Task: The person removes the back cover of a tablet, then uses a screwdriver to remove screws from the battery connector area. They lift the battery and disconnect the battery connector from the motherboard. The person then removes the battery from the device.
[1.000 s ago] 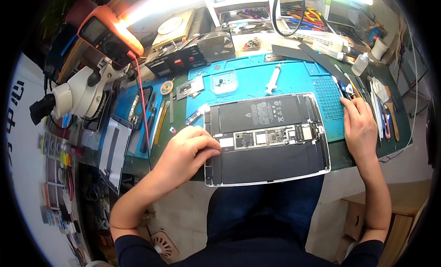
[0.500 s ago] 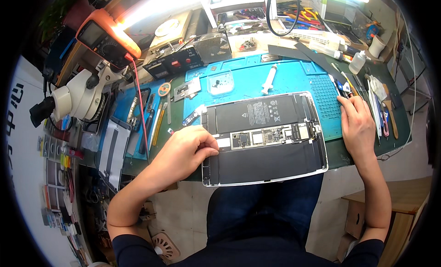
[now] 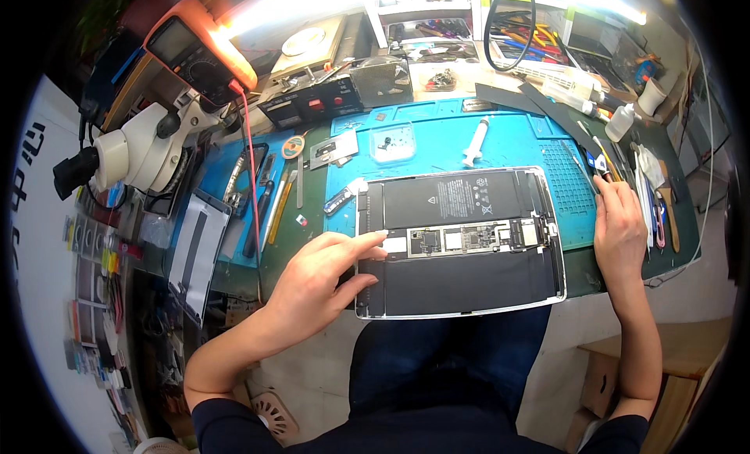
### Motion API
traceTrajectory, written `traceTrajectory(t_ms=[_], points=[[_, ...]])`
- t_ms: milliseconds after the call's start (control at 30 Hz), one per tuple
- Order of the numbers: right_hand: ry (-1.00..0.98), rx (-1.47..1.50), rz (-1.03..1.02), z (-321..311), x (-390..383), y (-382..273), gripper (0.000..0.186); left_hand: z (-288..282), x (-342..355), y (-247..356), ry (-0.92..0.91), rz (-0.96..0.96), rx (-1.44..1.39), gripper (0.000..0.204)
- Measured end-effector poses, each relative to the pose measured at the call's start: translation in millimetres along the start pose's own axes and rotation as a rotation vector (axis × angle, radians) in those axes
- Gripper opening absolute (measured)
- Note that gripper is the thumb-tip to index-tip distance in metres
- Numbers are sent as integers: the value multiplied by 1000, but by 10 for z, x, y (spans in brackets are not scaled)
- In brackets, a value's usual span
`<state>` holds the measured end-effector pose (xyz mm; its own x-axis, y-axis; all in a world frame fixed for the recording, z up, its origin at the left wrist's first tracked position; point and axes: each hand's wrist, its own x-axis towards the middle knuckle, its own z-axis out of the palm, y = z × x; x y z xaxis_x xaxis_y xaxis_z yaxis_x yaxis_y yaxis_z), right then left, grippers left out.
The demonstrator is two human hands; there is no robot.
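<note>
An opened tablet (image 3: pixel 461 286) lies in its silver shell, with black battery cells and a bared circuit board (image 3: pixel 469 239) across the middle. Its near edge reaches past the bench front. Over the tablet's left edge is my left hand (image 3: pixel 316 278), thumb and forefinger apart; contact with the shell is not clear. To the right of the tablet, my right hand (image 3: pixel 622 231) has its fingers closed on slim tweezers (image 3: pixel 580 166), whose tips point away over the blue mat (image 3: pixel 566 200). Part of the tweezers is hidden by the fingers.
A white syringe (image 3: pixel 476 143) and a clear parts box (image 3: pixel 392 143) are on the mat. Several tools and brushes (image 3: pixel 660 196) lie at the right. A microscope (image 3: pixel 129 161), an orange multimeter (image 3: pixel 201 55) and its red lead (image 3: pixel 251 165) stand left. A removed screen panel (image 3: pixel 199 251) lies below.
My left thumb and forefinger have spread from a pinch at the tablet's edge. My right hand has drawn nearer to me with the tweezers. The whole view has shifted a little.
</note>
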<state>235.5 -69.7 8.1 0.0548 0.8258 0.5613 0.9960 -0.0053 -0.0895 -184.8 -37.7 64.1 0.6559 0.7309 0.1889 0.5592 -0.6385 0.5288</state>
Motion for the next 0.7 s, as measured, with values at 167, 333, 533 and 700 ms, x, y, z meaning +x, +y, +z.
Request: traceTrajectory(t_ms=[167,333,533,700], points=[[-53,14,-12,-36,27,28,25,20,8,-43,33,-30,-55,59],[-70,43,-7,-92,76,12,24,20,24,-283,204,131,110,51],[-53,-10,-11,-30,37,2,22,52,113,-182,164,97,110,51],[3,11,-37,-6,16,20,21,41,153,-137,110,46,153,58]])
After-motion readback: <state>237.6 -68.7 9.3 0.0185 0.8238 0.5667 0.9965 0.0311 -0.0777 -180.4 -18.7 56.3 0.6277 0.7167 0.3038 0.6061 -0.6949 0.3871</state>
